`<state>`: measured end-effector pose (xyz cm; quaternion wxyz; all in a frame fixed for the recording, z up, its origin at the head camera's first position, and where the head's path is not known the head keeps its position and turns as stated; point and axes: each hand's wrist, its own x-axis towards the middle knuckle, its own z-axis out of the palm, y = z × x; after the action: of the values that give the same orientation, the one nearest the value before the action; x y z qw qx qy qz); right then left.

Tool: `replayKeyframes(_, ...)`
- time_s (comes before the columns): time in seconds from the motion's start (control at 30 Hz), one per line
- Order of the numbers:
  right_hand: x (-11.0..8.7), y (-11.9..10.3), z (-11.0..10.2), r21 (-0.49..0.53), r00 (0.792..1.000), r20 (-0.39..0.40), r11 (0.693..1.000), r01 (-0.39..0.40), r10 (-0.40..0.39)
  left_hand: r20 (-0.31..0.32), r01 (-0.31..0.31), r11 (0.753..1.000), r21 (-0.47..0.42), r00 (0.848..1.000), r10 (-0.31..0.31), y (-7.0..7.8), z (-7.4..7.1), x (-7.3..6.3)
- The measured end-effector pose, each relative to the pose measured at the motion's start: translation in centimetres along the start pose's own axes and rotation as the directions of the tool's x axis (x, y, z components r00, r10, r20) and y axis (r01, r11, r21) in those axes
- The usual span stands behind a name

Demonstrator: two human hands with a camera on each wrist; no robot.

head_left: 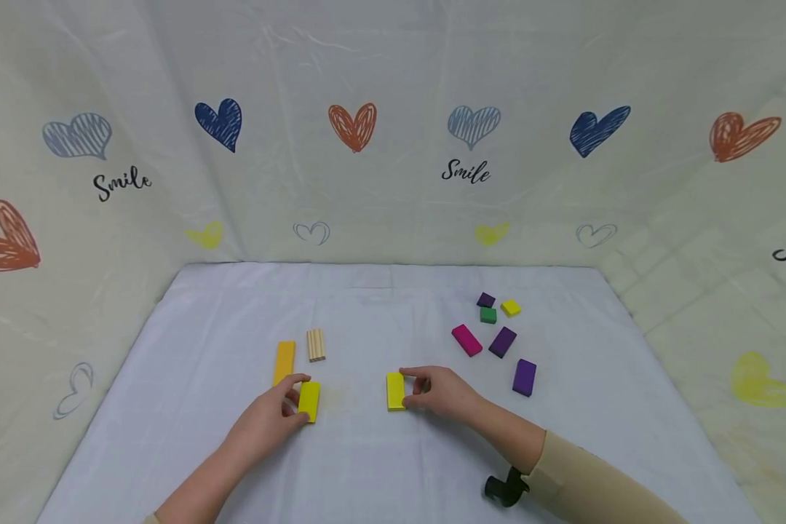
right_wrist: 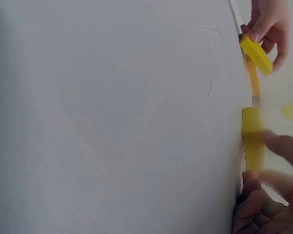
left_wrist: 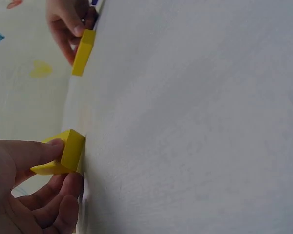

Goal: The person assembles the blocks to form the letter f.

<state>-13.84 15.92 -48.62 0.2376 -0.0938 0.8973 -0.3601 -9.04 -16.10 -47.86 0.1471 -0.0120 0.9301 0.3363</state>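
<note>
My left hand (head_left: 262,421) pinches a yellow block (head_left: 309,402) between thumb and fingers at its two short ends. In the left wrist view this block (left_wrist: 71,152) appears tilted, close to the cloth. To its right, my right hand (head_left: 442,393) holds a second yellow block (head_left: 395,391) by its ends, the thumb at the near end and a finger at the far end. A gap of cloth separates the two yellow blocks. Just beyond my left hand lie an orange block (head_left: 284,362) and a striped wood-coloured block (head_left: 316,345).
On the right lie a magenta block (head_left: 466,340), two purple blocks (head_left: 502,342), a green block (head_left: 488,315), a dark purple block (head_left: 486,299) and a small yellow block (head_left: 511,308). A black device (head_left: 506,489) sits by the right sleeve. White cloth (head_left: 367,473) covers the table.
</note>
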Motion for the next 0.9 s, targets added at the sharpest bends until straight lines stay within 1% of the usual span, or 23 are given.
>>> replayKeyframes(0.13,-0.1,-0.1,0.0,0.001,1.0,-0.001,1.0,0.0,0.0,0.018,0.023,0.998,-0.056,1.0,-0.022,-0.2,-0.2,0.4)
replayKeyframes(0.23,-0.2,-0.1,-0.1,0.007,1.0,-0.001,1.0,0.0,0.0,0.025,0.024,0.997,-0.078,0.999,-0.022,-0.2,-0.3,0.7)
replayKeyframes(0.4,-0.2,-0.1,0.0,0.008,1.0,-0.001,1.0,-0.002,0.002,0.008,0.007,0.994,-0.107,1.0,-0.006,0.1,-0.3,1.3)
replayKeyframes(0.6,-0.3,0.0,-0.1,0.012,1.0,-0.002,1.0,-0.002,0.002,0.011,-0.01,0.987,-0.158,1.0,0.012,1.3,-0.2,2.1)
replayKeyframes(0.77,-0.3,-0.1,-0.1,0.012,1.0,-0.002,1.0,0.0,0.0,0.016,-0.024,0.982,-0.186,0.999,0.028,2.5,0.0,3.2)
replayKeyframes(0.9,-0.4,-0.2,-0.1,0.01,1.0,-0.003,1.0,0.001,-0.001,0.02,-0.05,0.976,-0.21,0.998,0.055,3.5,0.4,4.3)
